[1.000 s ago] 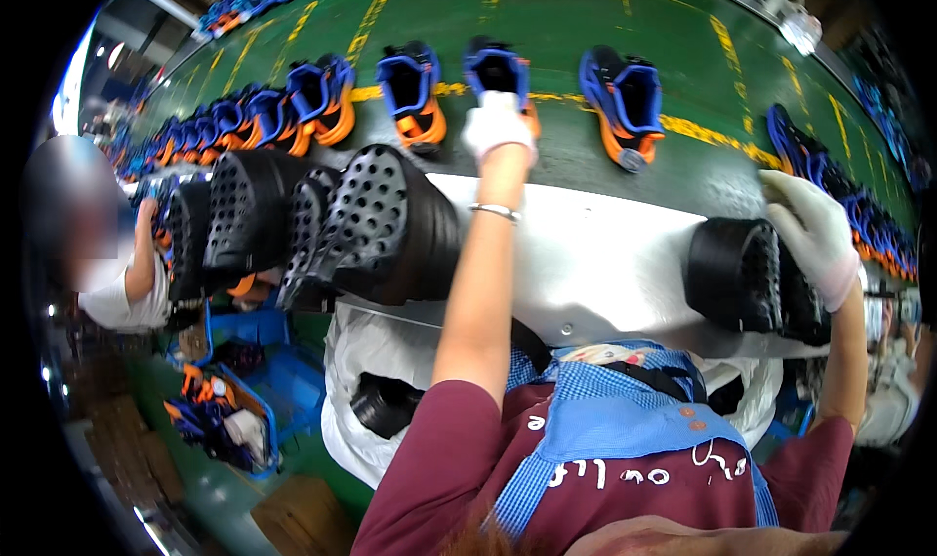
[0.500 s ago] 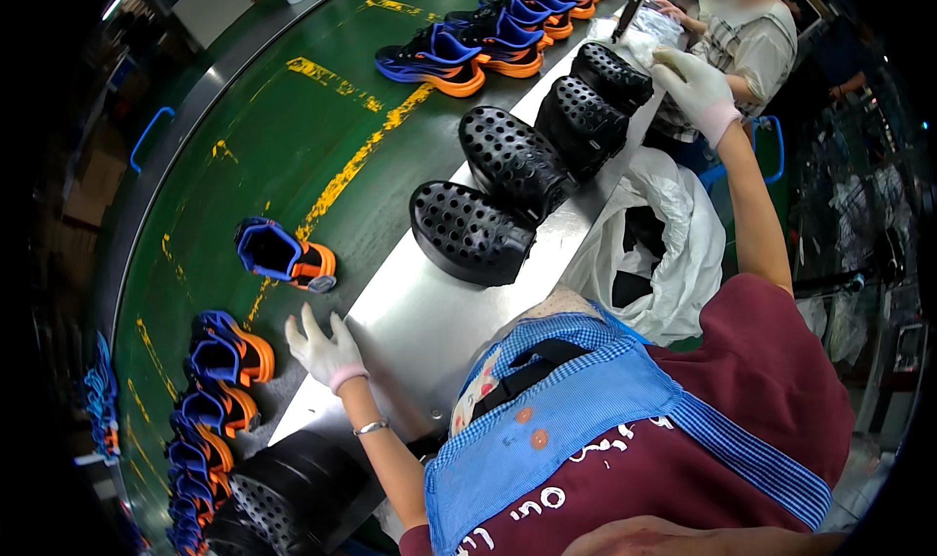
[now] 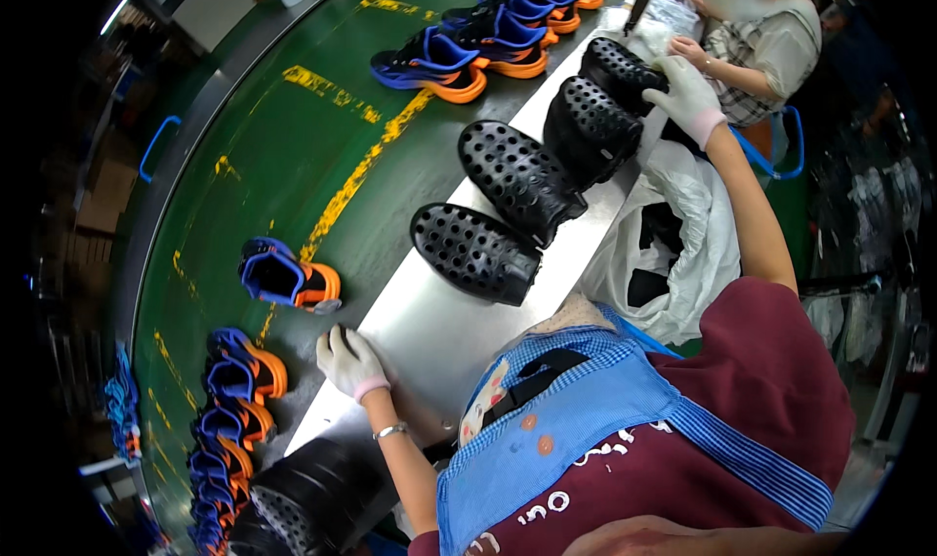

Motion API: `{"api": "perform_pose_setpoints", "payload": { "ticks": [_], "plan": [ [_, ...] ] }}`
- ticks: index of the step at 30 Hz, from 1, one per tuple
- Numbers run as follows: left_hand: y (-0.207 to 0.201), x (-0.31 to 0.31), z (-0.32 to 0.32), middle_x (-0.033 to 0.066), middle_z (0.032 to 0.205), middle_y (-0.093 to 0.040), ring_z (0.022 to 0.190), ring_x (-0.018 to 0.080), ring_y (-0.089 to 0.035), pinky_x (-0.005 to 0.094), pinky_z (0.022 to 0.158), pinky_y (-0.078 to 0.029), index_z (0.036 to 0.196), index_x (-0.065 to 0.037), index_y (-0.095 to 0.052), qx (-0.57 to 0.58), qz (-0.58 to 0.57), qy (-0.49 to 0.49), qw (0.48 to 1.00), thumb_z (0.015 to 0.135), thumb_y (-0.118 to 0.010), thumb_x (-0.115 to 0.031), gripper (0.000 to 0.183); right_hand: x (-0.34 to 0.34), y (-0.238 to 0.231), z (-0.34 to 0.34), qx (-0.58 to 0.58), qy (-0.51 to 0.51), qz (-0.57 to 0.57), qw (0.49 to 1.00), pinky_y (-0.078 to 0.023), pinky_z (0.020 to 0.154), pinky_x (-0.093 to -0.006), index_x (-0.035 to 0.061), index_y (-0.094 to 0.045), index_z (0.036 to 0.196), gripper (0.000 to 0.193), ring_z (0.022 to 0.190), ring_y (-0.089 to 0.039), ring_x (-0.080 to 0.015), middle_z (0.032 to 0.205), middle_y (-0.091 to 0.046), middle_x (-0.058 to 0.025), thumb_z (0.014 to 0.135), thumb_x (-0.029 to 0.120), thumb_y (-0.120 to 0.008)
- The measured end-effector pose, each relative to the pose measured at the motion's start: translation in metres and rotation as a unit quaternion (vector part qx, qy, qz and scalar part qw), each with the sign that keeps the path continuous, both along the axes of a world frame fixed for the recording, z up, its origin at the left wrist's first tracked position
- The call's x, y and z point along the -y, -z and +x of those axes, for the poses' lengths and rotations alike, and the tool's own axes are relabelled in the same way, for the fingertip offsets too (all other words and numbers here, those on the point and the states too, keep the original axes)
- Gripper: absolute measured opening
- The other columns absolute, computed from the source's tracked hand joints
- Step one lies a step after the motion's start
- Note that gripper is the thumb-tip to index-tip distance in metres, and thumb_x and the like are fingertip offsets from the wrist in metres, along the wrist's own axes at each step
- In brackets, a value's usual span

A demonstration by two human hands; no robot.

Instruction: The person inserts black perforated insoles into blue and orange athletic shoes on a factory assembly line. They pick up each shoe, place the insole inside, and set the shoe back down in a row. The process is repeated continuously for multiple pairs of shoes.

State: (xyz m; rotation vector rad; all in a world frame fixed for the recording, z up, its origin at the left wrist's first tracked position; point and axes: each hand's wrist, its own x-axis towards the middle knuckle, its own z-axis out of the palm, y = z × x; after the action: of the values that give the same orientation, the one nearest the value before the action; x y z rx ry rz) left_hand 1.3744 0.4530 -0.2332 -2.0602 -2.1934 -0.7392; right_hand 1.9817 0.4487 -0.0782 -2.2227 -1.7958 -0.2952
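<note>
Several black shoe-shaped forms with rows of round holes lie in a line on the bare metal bench, among them the nearest form (image 3: 475, 253) and the farthest form (image 3: 621, 72). My right hand (image 3: 691, 99), in a white glove, has its fingers and thumb around the end of the farthest form. My left hand (image 3: 351, 363), also gloved, rests on the bench edge with fingers slightly bent, holding nothing. Just beyond it a single blue, black and orange sneaker (image 3: 287, 275) stands on the green belt.
Sneakers (image 3: 429, 66) line the belt at the far side, and another row (image 3: 239, 380) runs at the near left. A white sack (image 3: 683, 253) with dark pieces hangs beside the bench. More black forms (image 3: 312, 497) lie lower left. A co-worker (image 3: 761, 53) works at upper right.
My right hand has come down onto the end of the farthest form. My left hand has drawn in to the bench edge, its spread fingers now closer together. The view has shifted slightly.
</note>
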Motion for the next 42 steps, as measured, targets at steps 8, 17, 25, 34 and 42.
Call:
{"api": "perform_pose_setpoints", "payload": {
  "ticks": [8,17,25,34,42],
  "plan": [
    [0.011,-0.001,-0.008,0.0225,0.122,-0.059,0.109,0.0382,-0.055,0.0453,0.097,-0.043,0.113,-0.001,-0.067,-0.033,-0.042,-0.008,0.999,0.093,-0.053,-0.027,0.035,-0.015,-0.016,0.001,0.000,-0.020,-0.053,0.998,-0.046,0.092,-0.0406,0.0040,-0.059,0.108,0.043,0.107,-0.057,-0.0333,0.107,-0.059,-0.0151,0.077,0.032,-0.072],
    [0.011,-0.005,-0.004,0.0208,0.124,-0.058,0.111,0.0365,-0.054,0.0439,0.097,-0.043,0.116,0.000,-0.065,-0.003,-0.045,0.000,0.999,0.095,-0.053,-0.025,0.035,0.004,-0.039,0.008,0.029,-0.034,-0.017,0.999,-0.048,0.088,-0.0385,0.0035,-0.058,0.102,0.042,0.099,-0.060,-0.0306,0.100,-0.061,-0.0143,0.076,0.032,-0.074],
    [-0.110,-0.064,0.059,0.0138,0.126,-0.058,0.113,0.0198,-0.056,0.0313,0.100,-0.041,0.129,0.006,-0.055,0.246,0.091,0.100,0.960,0.101,-0.054,-0.021,0.039,0.012,-0.088,-0.068,-0.134,-0.144,0.118,0.973,-0.051,0.074,-0.0333,0.0017,-0.062,0.098,0.041,0.083,-0.062,-0.0245,0.088,-0.061,-0.0114,0.072,0.026,-0.081],
    [-0.219,-0.097,0.203,0.0175,0.141,-0.046,0.129,0.0296,-0.048,0.0443,0.109,-0.039,0.146,-0.003,-0.031,0.687,-0.295,0.407,0.525,0.092,-0.065,-0.039,0.073,-0.036,-0.087,-0.170,-0.269,-0.406,0.079,0.870,-0.050,0.080,-0.0349,0.0044,-0.059,0.102,0.046,0.091,-0.061,-0.0272,0.099,-0.060,-0.0097,0.070,0.028,-0.083],
    [-0.200,-0.147,0.242,0.0132,0.114,-0.062,0.102,0.0238,-0.064,0.0414,0.089,-0.054,0.123,0.000,-0.051,0.676,-0.322,0.356,0.559,0.095,-0.059,-0.011,0.030,-0.060,-0.067,-0.158,-0.271,-0.265,0.013,0.925,-0.050,0.070,-0.0362,0.0022,-0.060,0.104,0.039,0.081,-0.062,-0.0279,0.087,-0.061,-0.0142,0.082,0.031,-0.073]
  ]
}}
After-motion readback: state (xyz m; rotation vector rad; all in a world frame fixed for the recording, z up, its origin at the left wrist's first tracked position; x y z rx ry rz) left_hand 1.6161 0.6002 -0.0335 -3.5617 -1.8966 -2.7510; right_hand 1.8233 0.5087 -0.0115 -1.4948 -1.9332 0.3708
